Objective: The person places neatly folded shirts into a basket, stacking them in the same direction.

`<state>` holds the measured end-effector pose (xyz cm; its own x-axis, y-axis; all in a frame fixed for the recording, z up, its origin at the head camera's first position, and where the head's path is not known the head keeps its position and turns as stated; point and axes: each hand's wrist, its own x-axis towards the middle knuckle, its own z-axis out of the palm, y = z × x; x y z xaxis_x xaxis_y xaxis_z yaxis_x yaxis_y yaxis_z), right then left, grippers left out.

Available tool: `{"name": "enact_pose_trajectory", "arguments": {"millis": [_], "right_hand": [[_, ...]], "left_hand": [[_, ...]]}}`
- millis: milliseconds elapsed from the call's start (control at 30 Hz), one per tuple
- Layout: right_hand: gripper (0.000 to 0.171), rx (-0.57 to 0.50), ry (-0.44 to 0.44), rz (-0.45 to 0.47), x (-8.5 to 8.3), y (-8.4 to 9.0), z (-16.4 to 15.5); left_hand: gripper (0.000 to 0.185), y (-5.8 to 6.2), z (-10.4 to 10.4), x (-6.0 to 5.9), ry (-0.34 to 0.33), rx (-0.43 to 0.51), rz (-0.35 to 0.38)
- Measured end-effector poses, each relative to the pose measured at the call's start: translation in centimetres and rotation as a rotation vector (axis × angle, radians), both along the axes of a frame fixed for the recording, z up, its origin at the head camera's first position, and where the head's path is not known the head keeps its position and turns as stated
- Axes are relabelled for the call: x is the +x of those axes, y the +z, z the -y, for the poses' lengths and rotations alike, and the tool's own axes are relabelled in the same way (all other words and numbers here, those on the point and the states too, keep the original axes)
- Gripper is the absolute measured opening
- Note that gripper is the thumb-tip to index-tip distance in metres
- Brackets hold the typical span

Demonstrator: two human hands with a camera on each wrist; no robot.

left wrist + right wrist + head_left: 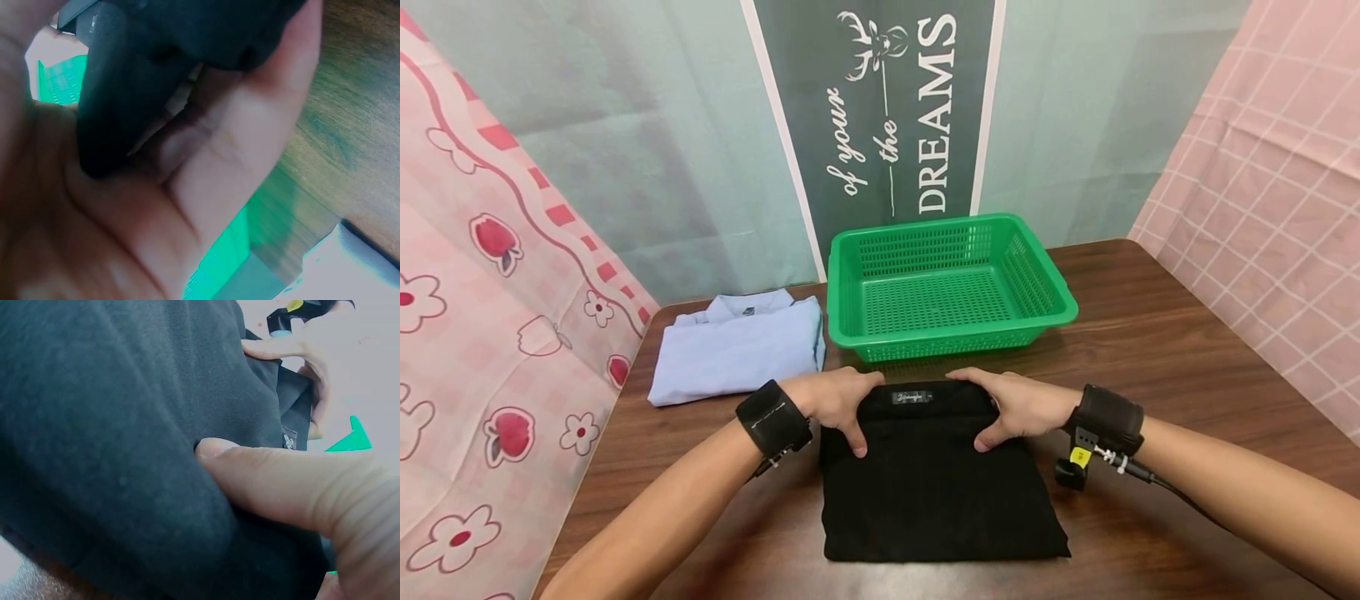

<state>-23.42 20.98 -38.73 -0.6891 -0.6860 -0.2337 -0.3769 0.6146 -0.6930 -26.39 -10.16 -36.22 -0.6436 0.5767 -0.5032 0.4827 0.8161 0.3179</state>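
Note:
A folded black garment [932,483] lies on the brown table in front of me, a small label at its far edge. My left hand [838,404] grips the garment's far left corner, thumb on top and fingers curled under the fold. My right hand [1011,404] grips the far right corner the same way. In the left wrist view the black garment [156,69] sits in my left hand [206,181]. The right wrist view shows my thumb [281,481] pressed on the black garment [112,437].
A green plastic basket [947,287] stands just beyond the garment with nothing in it. A folded light blue shirt [737,346] lies at the far left of the table [1157,333]. Patterned cloth hangs along both sides and the back.

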Motion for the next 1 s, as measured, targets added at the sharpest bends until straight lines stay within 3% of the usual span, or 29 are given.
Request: {"name": "enact_pose_trajectory", "arguments": {"millis": [233,633,800,1000], "right_hand": [[0.082,-0.055,0.032,0.023,0.2,0.1,-0.3],[0.078,-0.085,0.024,0.009,0.8,0.7,-0.4],[0.084,-0.090,-0.001,-0.056,1.2,1.4,-0.6],[0.104,-0.115,-0.070,-0.138,1.1,2.9,-1.0]], "left_hand": [[0.107,0.5,0.1,0.1,-0.023,0.017,0.009],[0.086,0.8,0.4,0.3,-0.074,0.077,-0.039],[0.092,1.6,0.6,0.6,-0.054,0.104,-0.061],[0.100,3.2,0.9,1.0,-0.019,0.226,-0.117]]}}
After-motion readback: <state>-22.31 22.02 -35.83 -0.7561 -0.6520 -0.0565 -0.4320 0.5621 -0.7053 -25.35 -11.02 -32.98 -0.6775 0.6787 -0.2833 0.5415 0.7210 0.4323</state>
